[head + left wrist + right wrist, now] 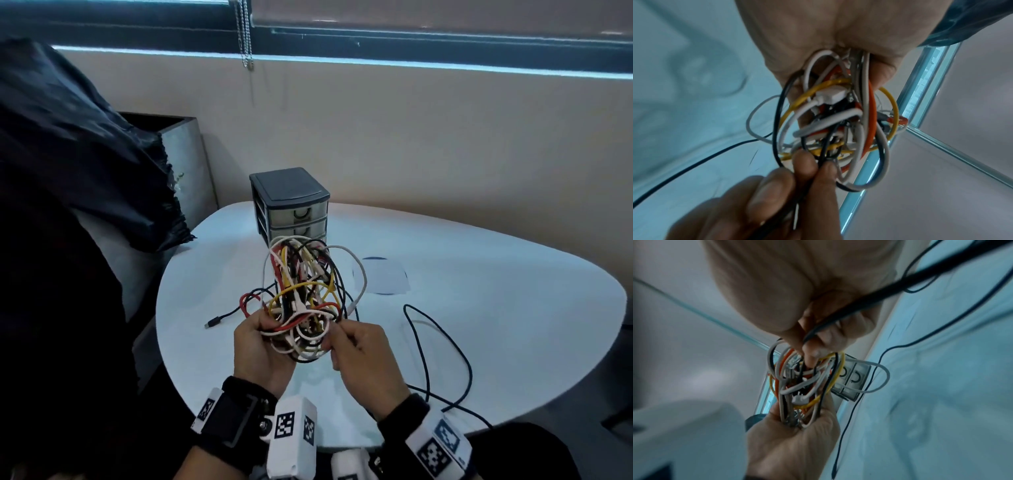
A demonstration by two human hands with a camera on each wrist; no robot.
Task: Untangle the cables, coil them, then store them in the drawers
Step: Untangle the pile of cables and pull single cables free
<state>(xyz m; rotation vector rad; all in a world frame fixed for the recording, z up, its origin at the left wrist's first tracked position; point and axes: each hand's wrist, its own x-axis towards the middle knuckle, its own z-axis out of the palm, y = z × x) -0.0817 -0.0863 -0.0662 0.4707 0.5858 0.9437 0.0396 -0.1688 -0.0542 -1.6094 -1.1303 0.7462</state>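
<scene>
The cable tangle is held above the counter at lower centre of the head view, probably so loops hang free. Its long axis runs upright, leaning toward the drawer unit behind. The left hand curls round its base; the right hand pinches a black cable, whose slack trails right across the counter.

Dim bluish window light; wrist views blurred.
</scene>
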